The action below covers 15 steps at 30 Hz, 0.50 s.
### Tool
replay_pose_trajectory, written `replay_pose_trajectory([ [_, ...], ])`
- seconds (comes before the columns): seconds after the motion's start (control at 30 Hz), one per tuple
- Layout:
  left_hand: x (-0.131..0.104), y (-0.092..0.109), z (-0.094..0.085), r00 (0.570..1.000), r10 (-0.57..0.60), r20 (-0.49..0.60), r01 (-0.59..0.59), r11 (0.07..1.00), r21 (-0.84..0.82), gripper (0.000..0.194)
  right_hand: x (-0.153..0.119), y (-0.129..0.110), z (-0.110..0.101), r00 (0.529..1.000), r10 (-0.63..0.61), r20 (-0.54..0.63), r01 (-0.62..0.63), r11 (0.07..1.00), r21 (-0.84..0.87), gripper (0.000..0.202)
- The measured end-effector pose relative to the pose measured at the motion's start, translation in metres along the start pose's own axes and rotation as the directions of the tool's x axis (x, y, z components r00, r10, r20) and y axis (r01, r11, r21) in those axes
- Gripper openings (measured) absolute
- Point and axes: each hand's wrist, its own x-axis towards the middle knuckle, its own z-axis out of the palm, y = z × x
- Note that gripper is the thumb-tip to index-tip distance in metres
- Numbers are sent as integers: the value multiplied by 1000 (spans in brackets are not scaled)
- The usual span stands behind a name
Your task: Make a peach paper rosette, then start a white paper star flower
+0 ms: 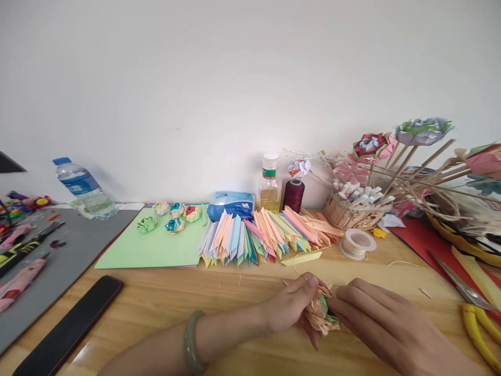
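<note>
My left hand (291, 308), with a green bangle (192, 342) on its wrist, is closed round a folded-paper flower (323, 312) of peach outer petals and green inner ones. From the right, my right hand (376, 313) reaches the flower with its fingers pressed together at the green petals; its fingertips are partly hidden. Behind the hands lies a long row of folded paper strips (235, 240) in many colours. A spool of pale thread (357, 244) stands just beyond my right hand.
Small paper flowers (174, 224) lie on green paper (156, 253). A black case (70, 326) is at the left front, scissors (475, 313) at the right. Along the wall stand a water bottle (86, 188), a jar (270, 188), maroon thread (294, 196) and a basket (348, 211).
</note>
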Motion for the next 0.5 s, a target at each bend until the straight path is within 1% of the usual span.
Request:
replay_pose_trajectory([
  [0.2, -1, 2, 1, 1000, 26, 0, -26, 1000, 0, 61, -7, 0, 10, 999, 46, 26, -46, 999, -6, 45],
  [0.3, -1, 1, 1, 999, 34, -3, -34, 999, -2, 62, -4, 0, 8, 999, 26, 42, -25, 999, -24, 43],
  [0.37, -1, 0, 0, 999, 34, 1, -34, 999, 0, 61, -1, -1, 5, 999, 14, 33, -13, 1000, -22, 43],
  [0.5, 1, -2, -1, 1000, 26, 4, -26, 999, -24, 63, -4, 1, 7, 999, 31, 14, -31, 999, 16, 41],
])
